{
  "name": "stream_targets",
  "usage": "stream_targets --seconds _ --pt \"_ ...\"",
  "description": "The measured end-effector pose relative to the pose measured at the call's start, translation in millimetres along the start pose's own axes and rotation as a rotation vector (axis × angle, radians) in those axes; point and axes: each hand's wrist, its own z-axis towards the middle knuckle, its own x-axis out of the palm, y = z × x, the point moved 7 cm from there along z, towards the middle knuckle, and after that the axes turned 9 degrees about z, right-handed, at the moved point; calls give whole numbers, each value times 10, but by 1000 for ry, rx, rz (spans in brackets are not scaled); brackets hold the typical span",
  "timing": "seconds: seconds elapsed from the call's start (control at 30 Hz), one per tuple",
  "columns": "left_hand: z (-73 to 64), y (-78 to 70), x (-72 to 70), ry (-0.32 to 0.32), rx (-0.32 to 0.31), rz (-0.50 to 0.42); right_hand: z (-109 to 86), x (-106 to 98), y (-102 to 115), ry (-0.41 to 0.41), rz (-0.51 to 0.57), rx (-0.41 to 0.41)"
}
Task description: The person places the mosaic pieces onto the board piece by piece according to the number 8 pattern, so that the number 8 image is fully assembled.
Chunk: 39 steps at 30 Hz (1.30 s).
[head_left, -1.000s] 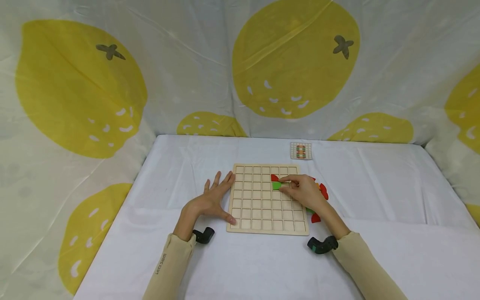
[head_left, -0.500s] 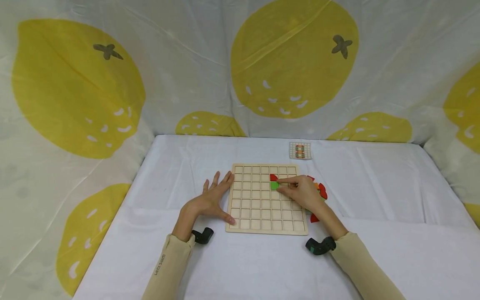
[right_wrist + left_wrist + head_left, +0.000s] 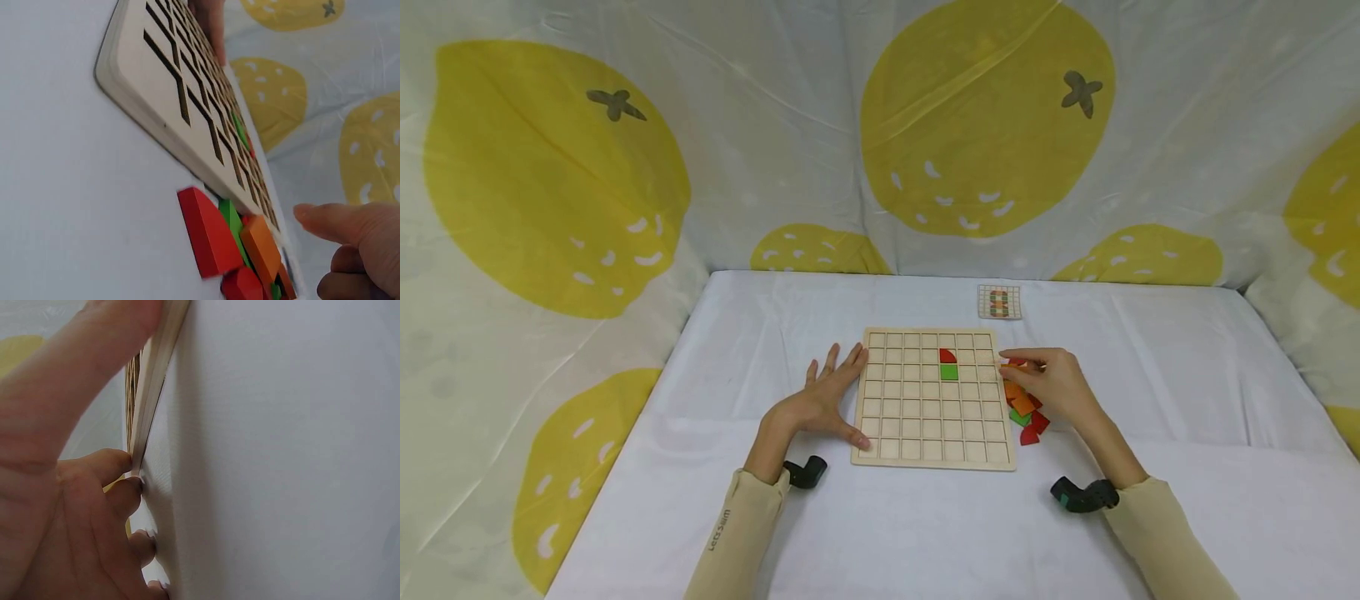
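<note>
A square wooden grid board (image 3: pixel 917 421) lies on the table. In its upper right part a red quarter-round block (image 3: pixel 947 356) sits in one cell, with a green square block (image 3: pixel 949 372) in the cell just below. My left hand (image 3: pixel 820 407) rests at the board's left edge, fingers spread, thumb on the lower left corner. Beyond the right edge, my right hand (image 3: pixel 1048 379) hovers over a heap of red, orange and green blocks (image 3: pixel 1022 404), index finger and thumb apart with no block visible between them. The hand covers part of the heap; in the right wrist view its index finger (image 3: pixel 331 222) points forward.
A small pattern card (image 3: pixel 999 302) printed with a gridded design lies behind the board. White cloth (image 3: pixel 925 533) covers the table, and a lemon-print curtain (image 3: pixel 805 125) stands at the back and left. Dark wrist cameras (image 3: pixel 805 472) sit on both wrists.
My right hand has let go of the green square block in its cell and moved right, off the board to the heap. My left hand has stayed in place.
</note>
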Motion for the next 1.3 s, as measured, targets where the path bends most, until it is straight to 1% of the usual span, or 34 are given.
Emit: stream_targets --seconds 0.13,0.3,0.43,0.57,0.77,0.83,1.07,1.2,1.3 --pt "4 4 0 -1 1 1 -72 -166 -97 -33 -40 11" --pt "14 7 7 -3 4 7 -142 -295 -244 -52 -93 49" --pt "20 20 17 -8 3 -5 -156 -341 -339 -41 -104 65" --pt "16 17 15 -8 6 -9 -161 -370 -360 -11 -118 81" --pt "8 12 7 -9 11 -11 -172 -419 -401 10 -137 148" --pt "12 15 8 -10 14 -13 -173 -437 -423 9 -132 158" --pt "-10 -5 -8 -2 7 -2 -148 -419 -454 53 -84 102" --pt "4 5 1 -4 6 -8 -142 -415 -479 55 -78 99" --pt "9 12 5 -8 8 -14 -137 -422 -495 43 -78 109"
